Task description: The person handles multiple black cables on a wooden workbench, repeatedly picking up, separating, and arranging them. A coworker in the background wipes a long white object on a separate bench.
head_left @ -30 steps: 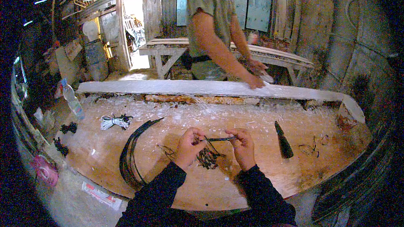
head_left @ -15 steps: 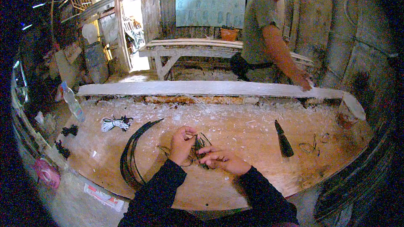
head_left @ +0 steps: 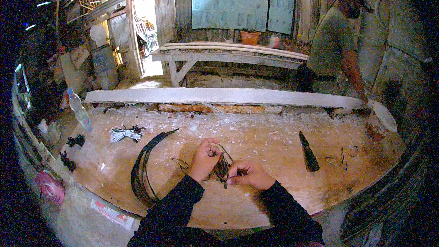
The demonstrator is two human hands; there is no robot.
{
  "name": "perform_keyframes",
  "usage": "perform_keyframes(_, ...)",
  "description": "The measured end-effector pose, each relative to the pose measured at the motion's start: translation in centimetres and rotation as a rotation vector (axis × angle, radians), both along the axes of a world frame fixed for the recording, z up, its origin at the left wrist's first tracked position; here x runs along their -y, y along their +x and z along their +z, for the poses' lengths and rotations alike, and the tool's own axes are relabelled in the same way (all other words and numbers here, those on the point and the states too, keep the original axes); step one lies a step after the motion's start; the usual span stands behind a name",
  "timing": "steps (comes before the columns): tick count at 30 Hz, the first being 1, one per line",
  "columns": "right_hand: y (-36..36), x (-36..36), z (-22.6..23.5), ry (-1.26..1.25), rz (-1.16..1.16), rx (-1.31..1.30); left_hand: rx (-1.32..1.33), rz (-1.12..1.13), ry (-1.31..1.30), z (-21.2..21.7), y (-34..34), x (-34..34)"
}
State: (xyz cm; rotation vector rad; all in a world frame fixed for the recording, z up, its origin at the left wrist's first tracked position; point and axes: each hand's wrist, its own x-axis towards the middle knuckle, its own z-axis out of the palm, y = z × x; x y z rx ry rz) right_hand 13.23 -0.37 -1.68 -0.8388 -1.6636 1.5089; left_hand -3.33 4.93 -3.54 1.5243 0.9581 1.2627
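Note:
Over the middle of the wooden board, my left hand (head_left: 203,160) pinches a bundle of thin dark cord (head_left: 221,168) by its upper part. Lower down, my right hand (head_left: 251,175) has its fingertips closed on the same bundle from the right. Loose loops stick out of the cord above and to the left. Left of my hands lies a curved bunch of long black strips (head_left: 141,170). A dark tapered object (head_left: 309,152), wider at its near end, rests on the board to the right; its kind is unclear.
On the board's left are a white tied cord bundle (head_left: 124,134) and small black bundles (head_left: 75,140). A plastic bottle (head_left: 80,110) stands near the far left. Thin loose cord (head_left: 337,159) lies right. Behind the white ledge (head_left: 219,94), a person (head_left: 336,41) touches its right end.
My right fingers have gone from spread to pinching the cord bundle's lower part. My left hand has shifted slightly right. The other person has moved right along the ledge.

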Motion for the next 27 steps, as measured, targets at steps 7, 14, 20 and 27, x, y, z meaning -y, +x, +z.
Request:
perform_keyframes(7, 0.0, 0.2, 0.8, -0.109, -0.056, -0.175, 0.05, -0.083, 0.022, 0.2, 0.5, 0.4)
perform_keyframes(14, -0.2, -0.6, 0.9, 0.003, -0.337, -0.23, 0.145, -0.205, -0.049, -0.4, 0.3, 0.1)
perform_keyframes(20, 0.1, -1.1, 0.4, 0.085, -0.449, -0.227, 0.135, -0.258, -0.076, -0.7, 0.5, 0.1)
perform_keyframes(27, 0.3, -1.5, -0.7, 0.251, -0.577, -0.039, 0.127, -0.253, -0.059, -0.4, 0.9, 0.4)
